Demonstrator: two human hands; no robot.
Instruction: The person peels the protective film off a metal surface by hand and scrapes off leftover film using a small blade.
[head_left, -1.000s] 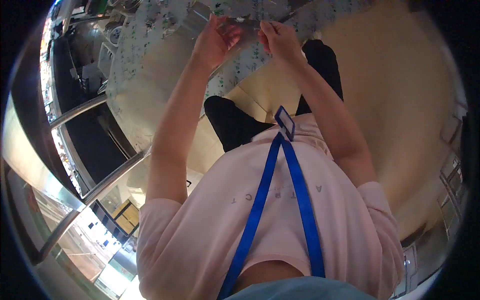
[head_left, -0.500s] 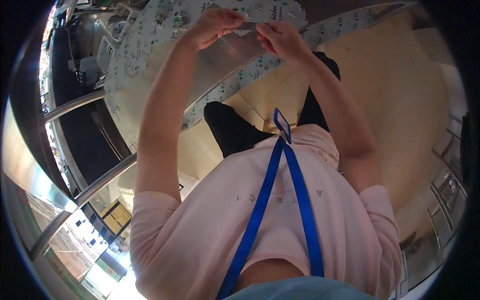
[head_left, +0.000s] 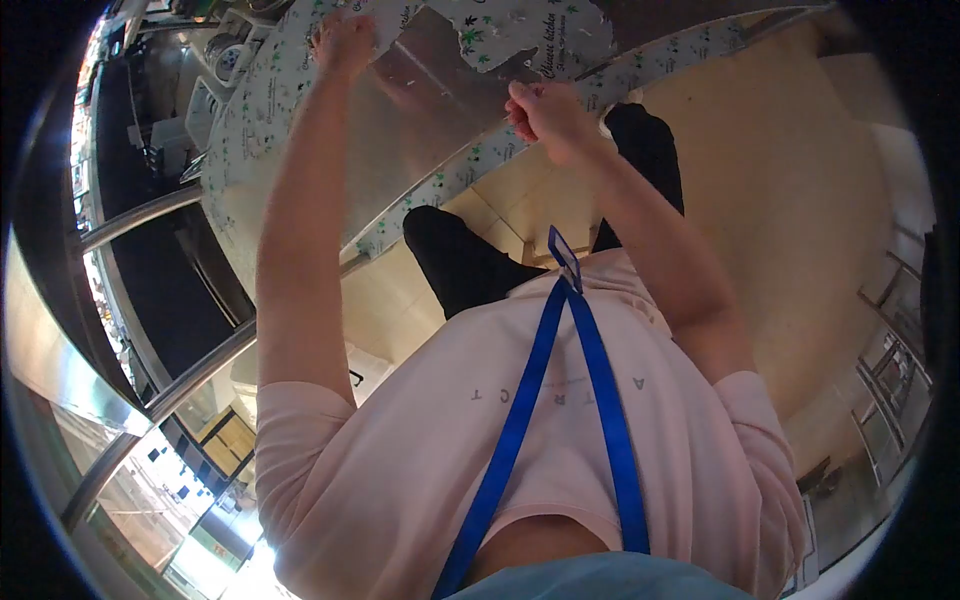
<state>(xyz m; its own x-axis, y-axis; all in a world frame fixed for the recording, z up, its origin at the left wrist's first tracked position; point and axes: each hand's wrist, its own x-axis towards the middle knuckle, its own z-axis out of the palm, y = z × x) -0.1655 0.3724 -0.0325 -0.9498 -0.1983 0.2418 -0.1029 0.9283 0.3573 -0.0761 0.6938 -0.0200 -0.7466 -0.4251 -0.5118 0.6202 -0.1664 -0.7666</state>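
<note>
A metal tabletop [head_left: 420,108] is partly covered by a pale protective film [head_left: 262,140] printed with green leaves and lettering. My left hand [head_left: 345,45] is over the film at the far left, fingers curled downward; what they hold, if anything, is hidden. Nearer to me, my right hand [head_left: 552,115] is closed above the table's front edge, thumb against the bent fingers, and I cannot make out anything in it. Between the hands lies bare metal with a few small scraps. A ragged-edged piece of film [head_left: 505,35] covers the surface beyond.
Film also runs along the front edge strip [head_left: 440,188]. My knees are close below it. A metal rail [head_left: 190,375] and dark panels stand at left, with white racks [head_left: 205,110] behind. Metal frames [head_left: 885,390] stand at the right on the tan floor [head_left: 780,200].
My hands were together, holding a clear strip between them. They have parted: the left moved left and away over the film, the right came slightly nearer. More bare metal and ragged film show.
</note>
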